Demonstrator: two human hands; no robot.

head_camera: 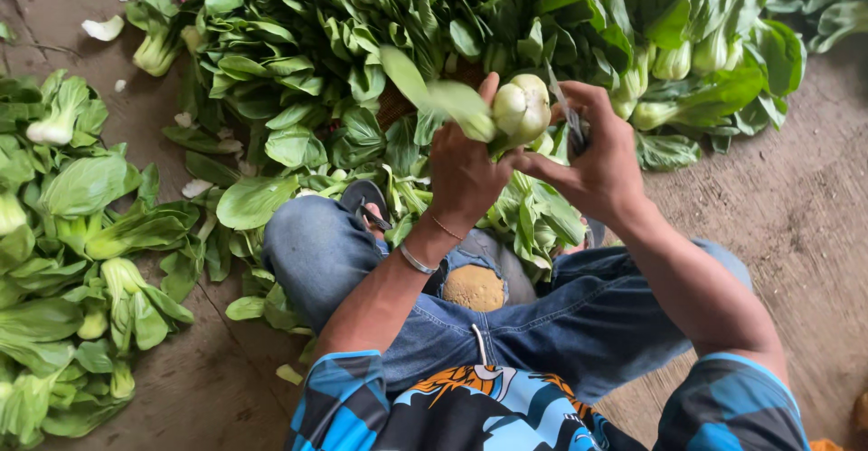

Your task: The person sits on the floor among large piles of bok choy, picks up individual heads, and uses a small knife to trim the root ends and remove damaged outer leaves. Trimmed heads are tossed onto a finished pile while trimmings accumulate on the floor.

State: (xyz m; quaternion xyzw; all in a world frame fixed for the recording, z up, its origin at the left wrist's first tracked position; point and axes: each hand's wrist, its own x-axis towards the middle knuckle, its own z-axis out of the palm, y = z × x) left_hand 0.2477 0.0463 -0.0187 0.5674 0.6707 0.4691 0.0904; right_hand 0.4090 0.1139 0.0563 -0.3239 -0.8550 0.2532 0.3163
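Head view: left hand [466,173] squeezes a bok choy [520,108], white end up, leaves hanging down. Right hand [601,166] pinches a knife [565,112] right beside it.

I saw a bare, brownish floor [796,207] carrying everything. A big heap of leafy green bok choy [362,62] lay across its far side, a smaller pile [72,261] sat at the left, and pale trimmed scraps [101,28] were scattered far left.
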